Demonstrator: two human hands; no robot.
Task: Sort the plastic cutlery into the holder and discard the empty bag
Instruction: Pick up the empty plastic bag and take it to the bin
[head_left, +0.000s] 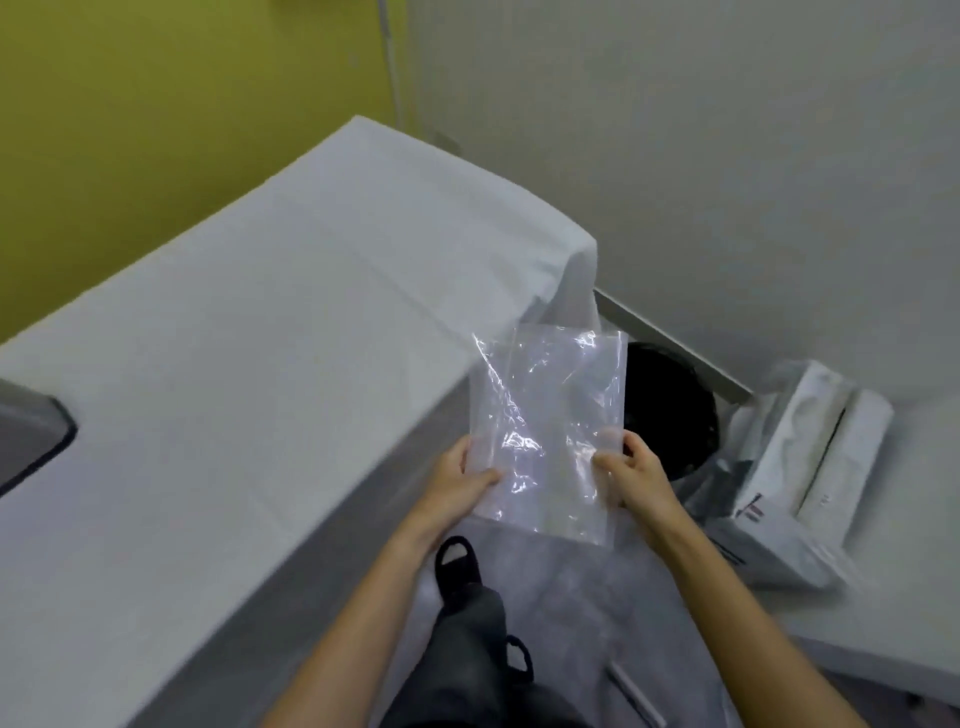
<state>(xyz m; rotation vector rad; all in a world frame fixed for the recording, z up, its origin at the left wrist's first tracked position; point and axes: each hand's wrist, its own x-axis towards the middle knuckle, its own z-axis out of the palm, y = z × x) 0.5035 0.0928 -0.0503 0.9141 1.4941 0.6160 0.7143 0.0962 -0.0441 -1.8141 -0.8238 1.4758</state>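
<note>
Clear plastic bag held up flat in air by 2 hands, just off table corner, overlapping black bin behind it. Left hand grips bag's lower left edge, thumb on front face, fingers behind. Right hand pinches lower right edge, fingers curled round plastic. Bag creased, shiny, looks empty. Table under white cloth runs off left; dark tray at its left edge. White box in plastic wrap just right of bin. Foot in black sandal below bag.
</note>
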